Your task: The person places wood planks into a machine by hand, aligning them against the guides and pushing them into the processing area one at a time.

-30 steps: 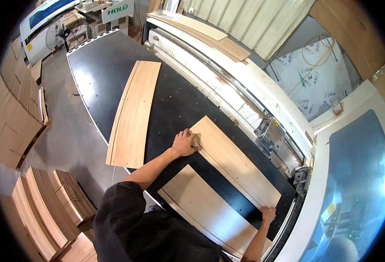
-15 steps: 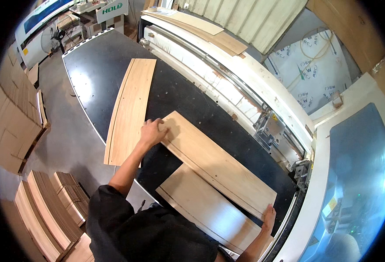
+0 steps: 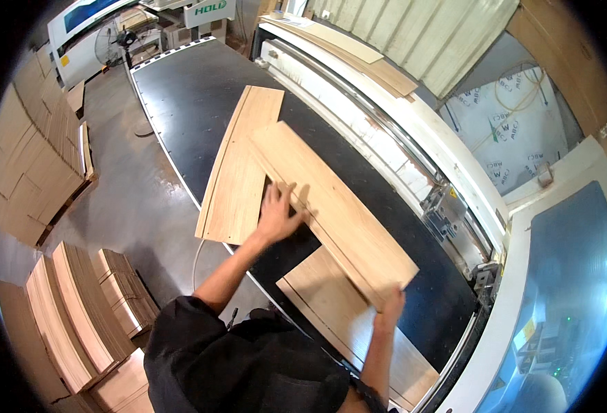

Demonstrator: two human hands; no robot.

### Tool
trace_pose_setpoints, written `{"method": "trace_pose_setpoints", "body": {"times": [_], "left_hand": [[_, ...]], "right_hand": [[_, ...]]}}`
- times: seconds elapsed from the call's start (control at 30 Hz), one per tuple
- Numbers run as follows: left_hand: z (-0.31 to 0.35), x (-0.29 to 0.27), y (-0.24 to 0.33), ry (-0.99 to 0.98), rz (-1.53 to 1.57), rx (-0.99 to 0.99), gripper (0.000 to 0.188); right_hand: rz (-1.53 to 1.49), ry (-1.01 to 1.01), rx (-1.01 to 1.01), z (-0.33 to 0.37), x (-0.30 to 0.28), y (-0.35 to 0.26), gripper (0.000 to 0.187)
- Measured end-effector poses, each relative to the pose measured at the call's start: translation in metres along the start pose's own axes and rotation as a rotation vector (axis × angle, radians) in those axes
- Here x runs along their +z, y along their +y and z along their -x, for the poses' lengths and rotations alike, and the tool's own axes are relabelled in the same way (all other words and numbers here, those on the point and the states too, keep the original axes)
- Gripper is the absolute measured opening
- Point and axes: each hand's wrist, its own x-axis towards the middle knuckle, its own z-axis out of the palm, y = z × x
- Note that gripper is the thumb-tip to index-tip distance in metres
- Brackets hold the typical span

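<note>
A long wood-grain panel (image 3: 344, 199) with a groove along its near edge lies slantwise. Its far end overlaps a second grooved panel (image 3: 238, 158) on the left. Beneath its near end, a third panel (image 3: 331, 292) is partly covered. My right hand (image 3: 389, 311) grips the near right corner of the top panel. At that panel's near long edge is my left hand (image 3: 278, 215), fingers spread, slightly blurred. Whether its fingertips press on the panel I cannot tell.
The panels rest on a black machine table (image 3: 193, 82). A white rail (image 3: 358, 124) with a metal machine head (image 3: 448, 213) runs along its far side. Stacked panels (image 3: 76, 310) stand at lower left, cardboard stacks (image 3: 35, 158) farther back. A blue tinted cover (image 3: 572, 289) is at right.
The top panel has slid away and left, now overlapping the left panel. My left hand has left its far corner for the near edge. My right hand keeps the near right corner.
</note>
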Motion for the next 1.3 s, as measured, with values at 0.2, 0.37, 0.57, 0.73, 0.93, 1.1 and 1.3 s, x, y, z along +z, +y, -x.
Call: {"method": "trace_pose_setpoints", "body": {"times": [0.2,0.37,0.57,0.73,0.93,1.1,1.3], "left_hand": [[0.045,-0.029,-0.001,-0.058,0.715,-0.197,0.090],[0.035,-0.103,-0.077,0.200,0.844,-0.436,0.075],[0.024,-0.110,-0.138,0.254,-0.528,-0.168,0.088],[0.058,-0.050,-0.107,-0.014,-0.430,0.011,0.095],[0.056,-0.020,-0.086,0.014,-0.537,0.025,0.072],[0.041,-0.010,-0.089,0.051,-0.553,0.022,0.073],[0.021,-0.005,-0.089,0.044,-0.568,-0.010,0.075]], "right_hand": [[-0.091,-0.834,0.333,0.125,0.124,-0.018,0.034],[0.208,-1.365,0.212,0.154,0.154,-0.039,0.037],[0.262,-1.230,0.139,0.132,0.123,-0.034,0.028],[0.270,-1.053,0.099,0.122,0.097,-0.034,0.026],[0.187,-0.887,0.157,0.118,0.070,-0.027,0.029],[0.162,-0.860,0.167,0.122,0.068,-0.029,0.027],[0.171,-0.813,0.141,0.124,0.056,-0.032,0.028]]}}
